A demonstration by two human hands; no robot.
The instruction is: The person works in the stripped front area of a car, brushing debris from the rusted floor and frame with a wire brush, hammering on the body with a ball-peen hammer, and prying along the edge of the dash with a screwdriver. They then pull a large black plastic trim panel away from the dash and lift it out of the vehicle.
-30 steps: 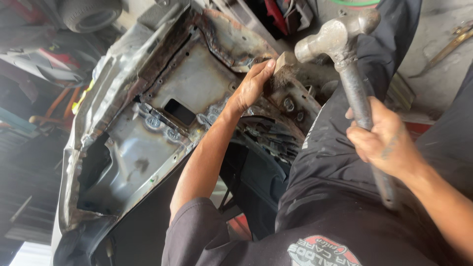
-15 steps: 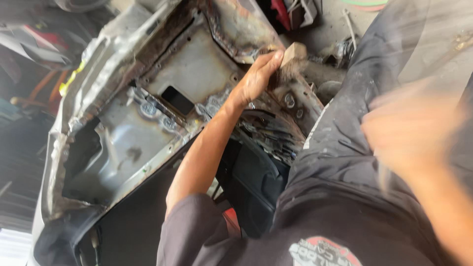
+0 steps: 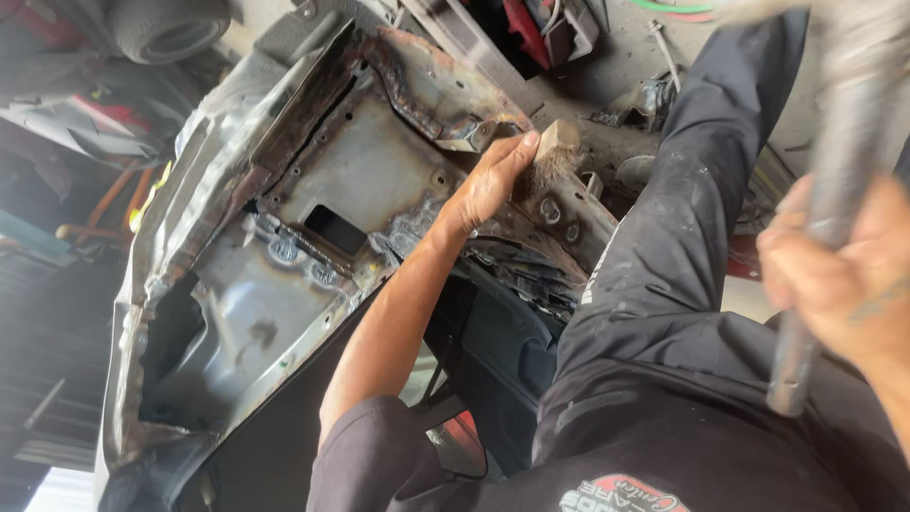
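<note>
My left hand grips a small wooden block and presses it against the rusty edge of a grey sheet-metal car body panel. My right hand is closed around the metal handle of a hammer, raised at the right of the view and blurred by motion. The hammer head is out of frame at the top right. My dark trouser leg stands between the two hands.
The panel has a rectangular hole and a rusted, torn flange near the block. A tyre lies top left. Tools and scrap sit on the concrete floor at the top. Dark plastic trim hangs below the panel.
The hammer was raised beside the block, then my right hand swung in a blur; now it is lifted again at the right. My left hand has kept the block on the panel edge.
</note>
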